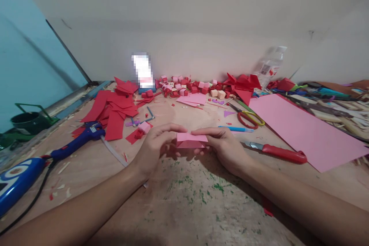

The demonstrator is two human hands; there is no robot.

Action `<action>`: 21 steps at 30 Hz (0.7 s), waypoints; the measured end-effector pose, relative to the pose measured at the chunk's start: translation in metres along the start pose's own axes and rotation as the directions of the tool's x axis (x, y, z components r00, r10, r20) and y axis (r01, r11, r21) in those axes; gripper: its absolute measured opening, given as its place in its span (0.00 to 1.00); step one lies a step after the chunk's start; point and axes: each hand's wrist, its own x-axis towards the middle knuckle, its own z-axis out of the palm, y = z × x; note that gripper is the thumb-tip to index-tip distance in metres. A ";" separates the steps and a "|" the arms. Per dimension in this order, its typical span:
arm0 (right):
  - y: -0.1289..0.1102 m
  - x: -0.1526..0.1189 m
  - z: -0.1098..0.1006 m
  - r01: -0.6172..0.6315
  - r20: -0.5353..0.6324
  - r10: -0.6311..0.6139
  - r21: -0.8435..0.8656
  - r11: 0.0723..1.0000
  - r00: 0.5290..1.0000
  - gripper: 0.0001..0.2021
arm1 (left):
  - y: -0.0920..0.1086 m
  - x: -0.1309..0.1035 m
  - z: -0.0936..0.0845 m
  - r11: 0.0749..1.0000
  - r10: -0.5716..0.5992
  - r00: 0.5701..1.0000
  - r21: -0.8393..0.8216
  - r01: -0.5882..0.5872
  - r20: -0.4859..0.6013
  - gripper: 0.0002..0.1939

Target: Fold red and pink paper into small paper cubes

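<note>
A small folded piece of pink paper (191, 140) is held above the middle of the table, with a crease running across it. My left hand (158, 142) grips its left end, index finger along the top edge. At the right end, my right hand (223, 144) pinches it in the same way. Both thumbs and some fingertips are partly hidden. Just right of my right hand lie a red-handled utility knife (284, 153) and a blue pen (235, 128). Behind my left hand sits a small pink paper cube (144, 127) beside red scraps.
Red paper strips (115, 111) and a blue glue gun (77, 142) lie at left. Several small paper cubes (184, 86) line the wall near a bright phone (143, 71). Scissors (249, 118), a large pink sheet (305, 130) and a plastic bottle (271, 67) are at right.
</note>
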 end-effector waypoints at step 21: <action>-0.010 -0.002 0.003 0.106 0.039 -0.098 -0.363 0.926 0.994 0.13 | 0.000 0.002 0.005 0.973 0.073 0.997 0.217 -0.072 0.007 0.15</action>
